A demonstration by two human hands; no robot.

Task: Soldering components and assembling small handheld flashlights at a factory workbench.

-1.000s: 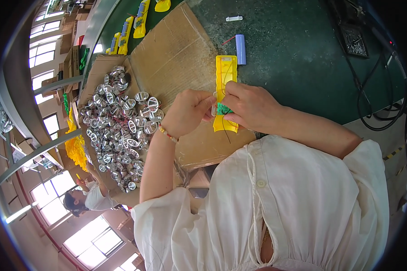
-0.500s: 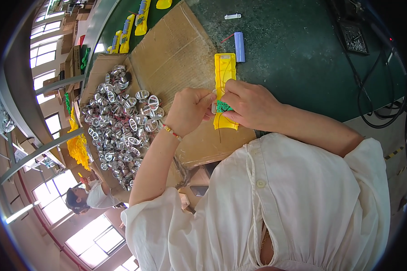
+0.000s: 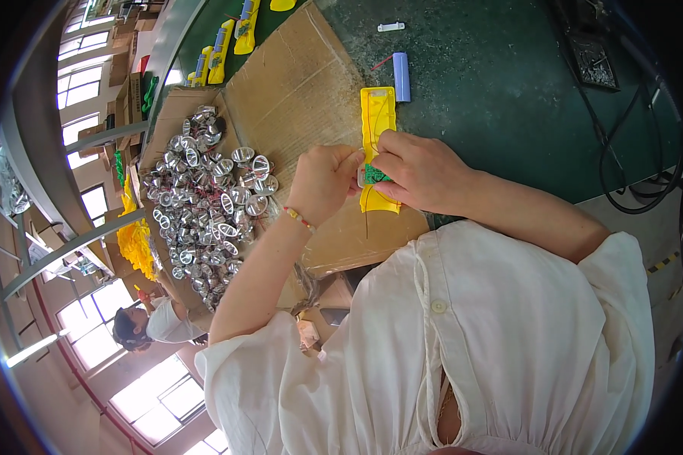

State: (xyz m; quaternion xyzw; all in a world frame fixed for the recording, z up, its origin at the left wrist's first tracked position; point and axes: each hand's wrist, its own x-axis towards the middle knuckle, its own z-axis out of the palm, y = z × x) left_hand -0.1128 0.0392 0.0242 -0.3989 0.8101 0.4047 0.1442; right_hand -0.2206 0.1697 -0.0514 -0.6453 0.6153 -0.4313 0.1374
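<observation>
A yellow plastic housing (image 3: 378, 114) lies lengthwise on the cardboard, with thin wires running along it. Across its lower half sits a small green circuit board (image 3: 375, 174), partly covered by my fingers. My left hand (image 3: 328, 178) is closed at the board's left edge, thumb and forefinger pinched by a small whitish part (image 3: 360, 176). From the right, my right hand (image 3: 421, 171) bends its fingers over the board and the housing's edge. Just beyond the housing rests a blue cylindrical battery (image 3: 401, 77) with a red wire.
A carton of silvery lamp reflectors (image 3: 212, 197) stands at the left. Yellow housings with batteries (image 3: 221, 49) lie at the far left. A white strip (image 3: 391, 26) is at the back, a dark tray (image 3: 593, 64) and black cables (image 3: 607, 144) at the right. Another person (image 3: 155, 322) works beyond.
Both hands stay at the circuit board with only slight finger shifts. The view has tilted a little, so the carton appears slightly farther right.
</observation>
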